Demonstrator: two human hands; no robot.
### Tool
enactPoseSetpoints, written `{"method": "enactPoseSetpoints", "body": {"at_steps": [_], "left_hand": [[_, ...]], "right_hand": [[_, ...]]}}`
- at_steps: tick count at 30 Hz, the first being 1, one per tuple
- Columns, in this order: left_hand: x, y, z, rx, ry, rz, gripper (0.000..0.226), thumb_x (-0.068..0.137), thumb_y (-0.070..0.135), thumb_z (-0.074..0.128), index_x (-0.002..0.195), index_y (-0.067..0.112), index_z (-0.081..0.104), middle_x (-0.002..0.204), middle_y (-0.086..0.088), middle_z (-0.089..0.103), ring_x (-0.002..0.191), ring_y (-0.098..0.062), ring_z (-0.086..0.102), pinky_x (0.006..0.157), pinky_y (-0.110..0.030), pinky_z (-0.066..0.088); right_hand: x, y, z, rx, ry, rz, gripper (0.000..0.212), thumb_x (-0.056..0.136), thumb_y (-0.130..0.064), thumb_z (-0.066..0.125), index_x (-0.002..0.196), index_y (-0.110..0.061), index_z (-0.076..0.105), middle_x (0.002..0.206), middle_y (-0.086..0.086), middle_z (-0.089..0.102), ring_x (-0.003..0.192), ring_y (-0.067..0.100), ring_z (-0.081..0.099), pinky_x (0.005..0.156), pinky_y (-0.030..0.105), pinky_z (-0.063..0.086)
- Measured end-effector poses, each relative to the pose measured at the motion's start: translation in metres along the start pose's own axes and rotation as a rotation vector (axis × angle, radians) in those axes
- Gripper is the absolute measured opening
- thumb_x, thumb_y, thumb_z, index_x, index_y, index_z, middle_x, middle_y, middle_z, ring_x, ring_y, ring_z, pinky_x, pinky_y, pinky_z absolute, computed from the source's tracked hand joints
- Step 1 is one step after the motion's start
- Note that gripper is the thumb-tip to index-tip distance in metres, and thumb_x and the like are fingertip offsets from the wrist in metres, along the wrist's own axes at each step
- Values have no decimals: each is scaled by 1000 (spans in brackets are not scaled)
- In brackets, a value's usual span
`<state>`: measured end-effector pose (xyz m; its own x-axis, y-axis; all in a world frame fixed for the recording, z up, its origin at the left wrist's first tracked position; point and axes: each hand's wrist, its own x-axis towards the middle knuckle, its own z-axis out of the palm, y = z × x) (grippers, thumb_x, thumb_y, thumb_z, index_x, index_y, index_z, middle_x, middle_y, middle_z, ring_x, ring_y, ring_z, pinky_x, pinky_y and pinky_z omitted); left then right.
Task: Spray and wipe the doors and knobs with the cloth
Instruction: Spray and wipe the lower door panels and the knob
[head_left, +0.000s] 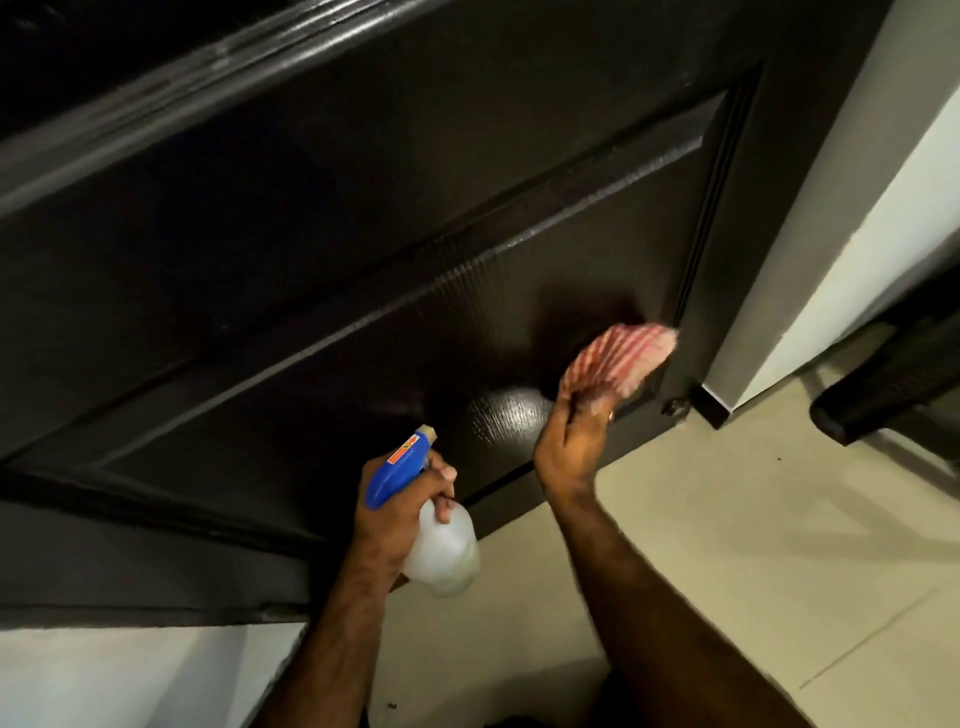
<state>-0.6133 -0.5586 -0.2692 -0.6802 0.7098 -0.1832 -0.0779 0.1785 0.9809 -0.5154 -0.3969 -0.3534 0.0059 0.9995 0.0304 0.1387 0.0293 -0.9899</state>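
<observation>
Currently the right hand (574, 434) grips a bunched red-and-white striped cloth (621, 359), fingers curled round its lower edge, and presses the cloth against the lower right corner of the door's recessed panel. A ring shows on one finger of this hand. The cloth appears motion-blurred, so its weave and exact fold cannot be told.

The left hand (402, 501) is clamped round the neck of a spray bottle (434, 540), with the fingers wrapped below the blue trigger head (397, 467). A small red-orange label sits on the head, and the nozzle points up toward the door. The bottle body is translucent white and hangs below the hand, just in front of the door's bottom rail.

The door (363, 234) is dark brown to black, with a raised moulding framing the recessed panel and a visible wood-grain texture. A bright reflective patch (506, 410) lies on the panel between the two hands, just left of the cloth.

Near the door's bottom right corner a small dark metal fitting (674, 407) stands at floor level, beside the black skirting of a white wall (852, 218). The floor (727, 545) is pale cream tile with faint joints. A black object (893, 384) with a rounded edge lies on the floor at far right; its identity cannot be told. A second pale wall section (130, 675) occupies the lower left.
</observation>
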Motion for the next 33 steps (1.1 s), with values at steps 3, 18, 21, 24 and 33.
{"method": "enactPoseSetpoints", "body": {"at_steps": [3,18,21,24,33], "left_hand": [[1,0,10,5,-24,-4,15,79,8,71,77,-3,61,74,-17,61,51,-25,52,59,-34,54],[-33,61,29,-132,-38,29,10,68,7,74,68,7,64,68,-19,59,46,-25,48,51,-28,47],[-46,85,28,-130,-50,74,7,71,6,74,68,9,68,64,-21,59,41,-22,49,50,-28,47],[-57,111,27,-169,-70,95,5,74,8,76,71,10,73,66,-23,59,42,-22,51,54,-31,51],[-72,153,77,-209,-55,153,28,74,18,75,74,-9,68,71,-26,72,47,-31,62,70,-14,56]], "right_hand": [[2,39,2,-12,-98,382,36,110,-11,47,140,8,54,131,15,56,126,33,54,111,20,34],[48,-76,-129,314,-243,435,44,96,13,49,119,-16,73,125,7,76,121,31,69,113,51,50],[19,-127,-143,421,-298,461,65,93,16,36,143,-16,61,141,3,69,131,29,66,118,50,44],[1,-164,-147,536,-321,487,63,93,11,36,149,-10,55,141,8,70,131,34,65,122,56,40],[23,-238,-204,526,-492,375,37,99,-16,52,129,-8,71,128,21,74,119,41,70,113,54,46]]}}
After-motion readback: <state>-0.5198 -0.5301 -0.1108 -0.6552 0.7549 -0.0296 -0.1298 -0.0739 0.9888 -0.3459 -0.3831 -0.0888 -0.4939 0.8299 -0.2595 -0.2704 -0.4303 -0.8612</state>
